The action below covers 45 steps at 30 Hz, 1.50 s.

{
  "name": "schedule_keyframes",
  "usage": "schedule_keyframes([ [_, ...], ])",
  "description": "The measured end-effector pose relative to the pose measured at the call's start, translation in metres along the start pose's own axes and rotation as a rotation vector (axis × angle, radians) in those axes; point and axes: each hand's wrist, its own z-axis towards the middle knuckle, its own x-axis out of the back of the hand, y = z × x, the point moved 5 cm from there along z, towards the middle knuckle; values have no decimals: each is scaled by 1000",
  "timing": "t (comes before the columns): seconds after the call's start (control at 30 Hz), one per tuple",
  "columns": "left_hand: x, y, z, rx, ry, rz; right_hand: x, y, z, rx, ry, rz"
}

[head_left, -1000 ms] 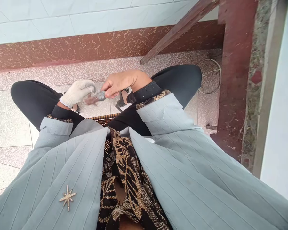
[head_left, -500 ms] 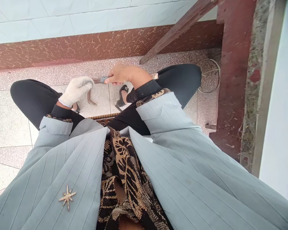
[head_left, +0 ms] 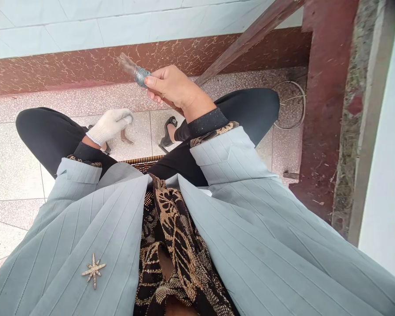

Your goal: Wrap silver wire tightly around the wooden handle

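Note:
In a white knitted glove, my left hand [head_left: 109,125] is closed near my left knee. From below its fingers sticks a short brown, bent, stick-like piece [head_left: 126,136]; most of it is hidden by the glove. My bare right hand [head_left: 169,85] is raised to the right of it, gripping a brown stick-like tool wound with grey wire [head_left: 142,76] close to the thumb. The tool's far end [head_left: 127,64] is brown and blurred, pointing up and left, so its kind is unclear. The two hands are apart.
A wooden pole [head_left: 246,39] leans near the tiled wall [head_left: 125,28]. A coil of pale cable [head_left: 303,103] lies on the floor beside a red-brown post [head_left: 325,101]. My knees stand to both sides, and a woven seat edge [head_left: 145,163] shows below.
My right hand has lifted the wire-wound tool up and away from the left hand, tilting its end toward the wall. The left hand stays nearly in place with the bent brown piece.

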Motion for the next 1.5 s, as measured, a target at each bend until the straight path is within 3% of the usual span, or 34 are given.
schedule_keyframes([
  [0.07, 4, 5, -2, -10, -19, 33, 2, 9, 5, -132, 24, -232],
  [0.17, 12, 9, -7, -14, 11, 71, -8, 20, 7, -273, -124, -454],
  [0.3, 21, 7, -11, -22, 68, 34, -34, 27, -7, -291, -672, -381],
  [0.37, 22, 5, -12, -23, 69, -30, -39, 19, -15, -169, -821, -219],
  [0.43, 22, 1, -12, 12, 86, -75, -29, 5, -12, 8, -645, -17],
  [0.5, 20, -1, -10, 56, 80, -74, -10, -5, -6, 112, -303, 130],
  [0.6, 9, 3, -8, 47, -20, -41, 7, -6, -2, 41, 62, 132],
  [0.67, 3, 9, -8, 9, -84, -37, 6, -1, 1, -91, 119, -73],
  [0.73, 2, 14, -10, -13, -102, -38, -1, 4, 3, -209, 29, -330],
  [0.83, 16, 16, -15, -2, 3, -31, -12, 12, 0, -312, -238, -515],
  [0.97, 34, 7, -18, 74, 129, -29, -31, 11, -15, -270, -681, -323],
  [1.03, 33, 2, -16, 84, 141, -61, -38, 4, -22, -181, -806, -155],
  [1.1, 26, 0, -12, 62, 141, -91, -36, -2, -19, -79, -698, -27],
  [1.2, 8, 4, -6, 29, 53, -80, -18, -7, -6, 35, -228, 60],
  [1.27, 0, 9, -5, 15, -17, -72, -8, -2, -1, -39, -14, -74],
  [1.37, 3, 15, -8, 1, -36, -34, -7, 8, 2, -215, -33, -343],
  [1.5, 22, 16, -12, 4, 38, 46, -19, 17, -2, -306, -387, -447],
])
